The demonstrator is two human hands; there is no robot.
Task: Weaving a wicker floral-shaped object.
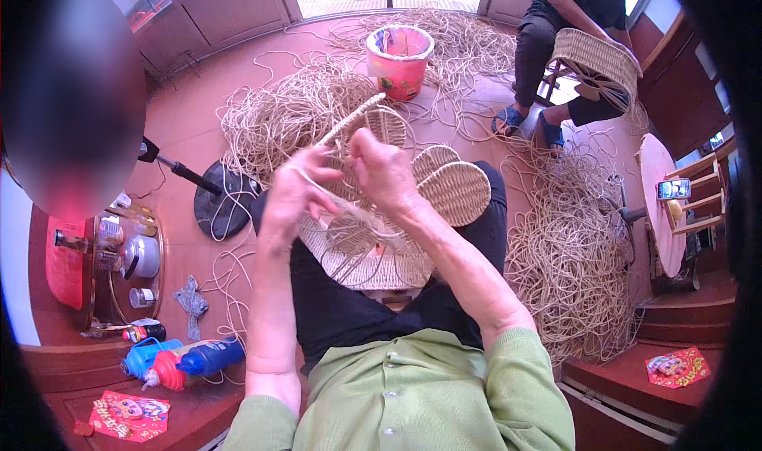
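Observation:
On my lap sits a pale woven cord piece (450, 191) with rounded petal-shaped panels and a flat woven base. My left hand (305, 185), its fingers partly spread and curled, holds pale cord over the piece, below a narrow woven strip (345, 122). My right hand (377, 165) is closed just to the right of it, against the upper part of the piece; what its fingers grip is hidden.
Cord piles (567, 284) lie around me; a pink bucket (401, 74) stands ahead. A co-worker (536, 62) holds woven work at upper right. At left are a black stand (210, 209), a tray with pot (141, 257), and bottles (202, 360). A round stool (659, 237) is at right.

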